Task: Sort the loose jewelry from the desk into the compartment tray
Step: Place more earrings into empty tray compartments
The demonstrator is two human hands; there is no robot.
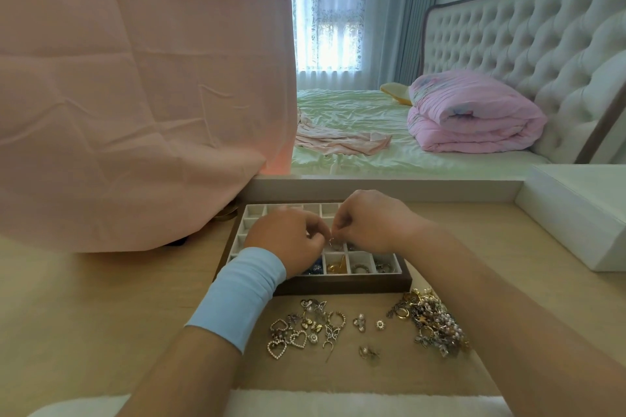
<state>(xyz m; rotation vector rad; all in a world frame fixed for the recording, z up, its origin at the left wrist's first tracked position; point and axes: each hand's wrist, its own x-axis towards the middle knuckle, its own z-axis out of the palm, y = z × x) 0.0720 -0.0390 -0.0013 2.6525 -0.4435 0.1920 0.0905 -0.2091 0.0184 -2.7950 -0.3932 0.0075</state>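
A dark wooden compartment tray (pixel 342 286) with white cells sits on the desk; its front cells hold blue, gold and silver pieces. Over the tray's middle, my left hand (pixel 288 240) and my right hand (pixel 369 222) meet, both pinching one small silver ring-like piece (pixel 333 241) between their fingertips. Loose jewelry lies in front of the tray: heart and butterfly earrings (pixel 305 328) at the left, a few small pieces (pixel 367 325) in the middle, and a tangled pearl and gold pile (pixel 430 322) at the right.
A pink cloth (pixel 135 95) drapes over something at the desk's left, close to the tray. A white box (pixel 576 213) stands at the right. A mirror behind the desk reflects a bed and a pink quilt. A white furry edge (pixel 338 403) lies nearest me.
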